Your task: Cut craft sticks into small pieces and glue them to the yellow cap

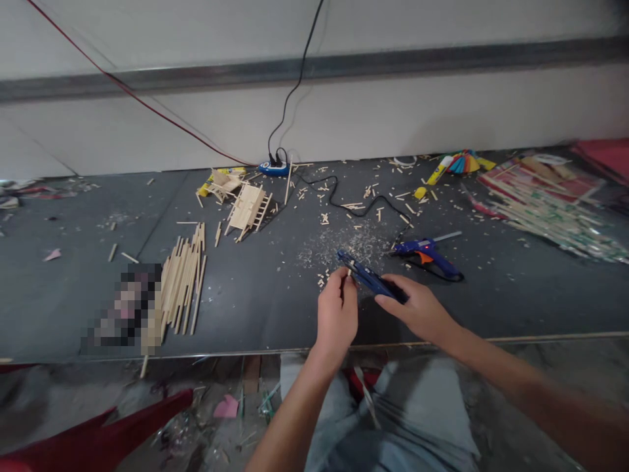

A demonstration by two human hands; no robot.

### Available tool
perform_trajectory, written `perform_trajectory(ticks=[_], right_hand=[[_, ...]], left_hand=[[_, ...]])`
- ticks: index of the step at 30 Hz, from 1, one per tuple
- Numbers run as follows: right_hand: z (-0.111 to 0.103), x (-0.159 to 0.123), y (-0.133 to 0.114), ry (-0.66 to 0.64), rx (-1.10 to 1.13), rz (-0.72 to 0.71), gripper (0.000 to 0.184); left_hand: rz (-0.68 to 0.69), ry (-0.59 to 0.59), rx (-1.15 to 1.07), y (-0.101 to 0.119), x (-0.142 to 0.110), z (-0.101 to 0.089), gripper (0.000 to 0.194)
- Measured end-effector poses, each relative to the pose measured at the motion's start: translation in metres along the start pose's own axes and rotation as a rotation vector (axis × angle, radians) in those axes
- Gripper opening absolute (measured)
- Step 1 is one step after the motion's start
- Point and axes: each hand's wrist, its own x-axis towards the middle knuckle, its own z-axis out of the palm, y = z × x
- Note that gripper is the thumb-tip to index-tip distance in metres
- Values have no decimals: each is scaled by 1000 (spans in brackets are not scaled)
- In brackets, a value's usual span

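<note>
So the left hand (339,307) has a short stick (350,271) pinched at the fingertips, grip closed down on it, over the table (255,308) a little in from the front edge. The right hand (423,309) is wrapped round what look like blue pliers (372,279), nose end right by the stick; can't tell if the jaws touch it or how wide they are. Stick looks like thin wood, so I'd guess super light, stiff, not slippery, but easy to snap if you bend it. I'd pinch it low, fingers clear of the jaws. Pliers are probably heavier and way tougher, best held well back on the handles. Longer sticks (184,282) lie off left near the front edge, and the glue gun (428,252) sits farther back, just beyond the right hand.
</note>
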Motion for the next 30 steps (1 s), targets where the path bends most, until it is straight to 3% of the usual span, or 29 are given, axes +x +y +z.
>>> perform_trajectory(ticks=[9,23,30], right_hand=[[-1,2,0,-113,-27,-94,45],[0,5,-3,-64,-56,-58,44],[1,11,-5,-98,-146,-64,44]], left_hand=[[3,55,12,-5,-3,8,28],[6,82,43,-3,-1,14,27],[-27,113,41,-7,-3,13,27]])
